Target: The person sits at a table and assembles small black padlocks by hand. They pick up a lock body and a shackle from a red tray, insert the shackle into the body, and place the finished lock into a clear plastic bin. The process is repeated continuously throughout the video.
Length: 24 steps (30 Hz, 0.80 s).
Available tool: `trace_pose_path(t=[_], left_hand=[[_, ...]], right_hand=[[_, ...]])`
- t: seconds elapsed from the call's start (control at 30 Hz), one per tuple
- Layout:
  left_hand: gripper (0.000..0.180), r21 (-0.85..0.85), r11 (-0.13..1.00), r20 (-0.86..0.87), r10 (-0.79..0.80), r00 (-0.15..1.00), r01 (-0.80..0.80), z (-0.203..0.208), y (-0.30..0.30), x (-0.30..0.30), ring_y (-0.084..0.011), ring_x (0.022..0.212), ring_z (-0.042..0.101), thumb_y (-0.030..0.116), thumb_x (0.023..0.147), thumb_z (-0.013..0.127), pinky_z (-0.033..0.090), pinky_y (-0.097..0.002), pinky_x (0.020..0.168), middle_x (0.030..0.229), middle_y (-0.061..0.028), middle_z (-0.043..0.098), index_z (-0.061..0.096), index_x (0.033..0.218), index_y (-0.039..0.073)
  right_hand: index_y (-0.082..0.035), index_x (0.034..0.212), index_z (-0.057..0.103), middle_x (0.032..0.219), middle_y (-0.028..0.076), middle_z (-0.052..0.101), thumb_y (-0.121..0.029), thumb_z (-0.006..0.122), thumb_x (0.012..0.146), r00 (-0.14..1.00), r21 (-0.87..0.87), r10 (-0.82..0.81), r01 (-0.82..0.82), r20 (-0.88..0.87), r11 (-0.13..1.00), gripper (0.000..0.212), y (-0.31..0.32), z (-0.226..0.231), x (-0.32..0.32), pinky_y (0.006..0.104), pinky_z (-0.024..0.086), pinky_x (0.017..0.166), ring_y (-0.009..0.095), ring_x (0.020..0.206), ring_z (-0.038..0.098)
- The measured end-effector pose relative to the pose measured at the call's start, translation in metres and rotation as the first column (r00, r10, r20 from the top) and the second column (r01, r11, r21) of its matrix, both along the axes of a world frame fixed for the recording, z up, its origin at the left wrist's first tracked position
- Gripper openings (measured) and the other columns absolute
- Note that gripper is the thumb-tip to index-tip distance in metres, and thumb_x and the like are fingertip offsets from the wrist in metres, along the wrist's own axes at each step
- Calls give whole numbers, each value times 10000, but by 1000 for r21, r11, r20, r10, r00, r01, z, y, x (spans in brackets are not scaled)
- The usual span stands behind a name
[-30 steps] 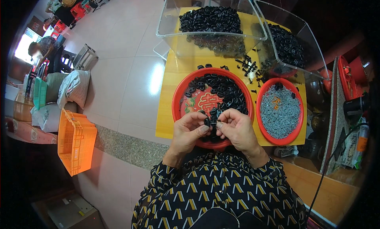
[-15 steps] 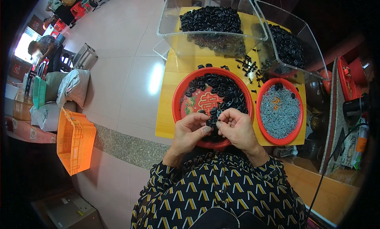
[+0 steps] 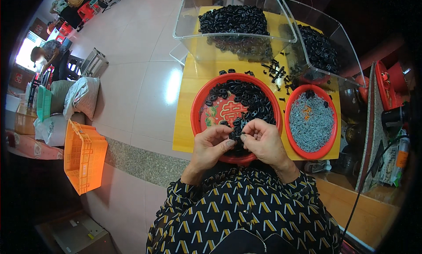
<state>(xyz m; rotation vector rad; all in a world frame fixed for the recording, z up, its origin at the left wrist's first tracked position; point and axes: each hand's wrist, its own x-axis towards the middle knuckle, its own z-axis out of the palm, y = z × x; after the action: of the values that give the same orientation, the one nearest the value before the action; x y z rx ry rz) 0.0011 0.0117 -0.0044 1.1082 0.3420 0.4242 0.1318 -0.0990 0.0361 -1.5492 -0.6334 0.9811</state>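
Note:
Over the near edge of a round red tray, my two hands meet fingertip to fingertip. My left hand pinches a small black plastic piece. Thumb and finger of my right hand are pressed together right beside it, on something too small and covered to make out. Many black oval plastic pieces with two holes lie in the tray, heaped along its far and right sides; its printed bottom shows at the left. To the right, a smaller red tray holds small silvery screws.
Two clear plastic bins of black pieces stand at the back of the yellow table. Loose black parts lie between bins and trays. An orange crate and stuffed sacks stand at left; people sit farther off.
Both hands stay over the tray's near edge with fingertips together. The view has shifted very slightly; nothing else has visibly moved.

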Motion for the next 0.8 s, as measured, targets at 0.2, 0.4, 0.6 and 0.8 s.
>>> trace_pose_path(t=[0.2, 0.4, 0.6, 0.8], left_hand=[[273, 9, 1000, -9, 17, 1000, -17, 2, -2, -1, -113, 780, 580, -31, 761, 615, 485, -237, 703, 869, -57, 596, 526, 1019, -19], [277, 39, 999, -24, 30, 999, -29, 2, -3, 0, -129, 751, 590, -37, 748, 624, 497, -250, 689, 834, -64, 591, 528, 1008, -29], [266, 45, 999, -33, -1, 999, 2, 6, -2, -1, -108, 803, 575, -40, 761, 611, 479, -236, 723, 886, -51, 590, 534, 1014, -18], [260, 28, 1000, -31, -10, 999, 11, 2, -5, 0, -109, 801, 575, -32, 762, 614, 477, -237, 725, 889, -52, 590, 536, 1010, -21]], right_hand=[[9, 784, 536, 666, -23, 532, -17, 588, 747, 1000, -12, 21, -22, -6, 1000, 68, 0, 1, 1, 177, 416, 515, 13, 596, 496], [13, 790, 536, 662, -17, 532, -14, 586, 743, 999, 3, 31, -32, 29, 999, 74, -1, -1, 3, 186, 424, 521, 21, 595, 499], [16, 785, 534, 648, -7, 534, -15, 589, 738, 991, -38, 54, -50, 121, 998, 78, -1, 3, 5, 190, 426, 520, 25, 592, 500], [18, 783, 536, 653, 2, 542, -20, 589, 739, 989, -21, 81, -79, 120, 997, 80, 0, -1, 3, 192, 427, 518, 30, 590, 504]])
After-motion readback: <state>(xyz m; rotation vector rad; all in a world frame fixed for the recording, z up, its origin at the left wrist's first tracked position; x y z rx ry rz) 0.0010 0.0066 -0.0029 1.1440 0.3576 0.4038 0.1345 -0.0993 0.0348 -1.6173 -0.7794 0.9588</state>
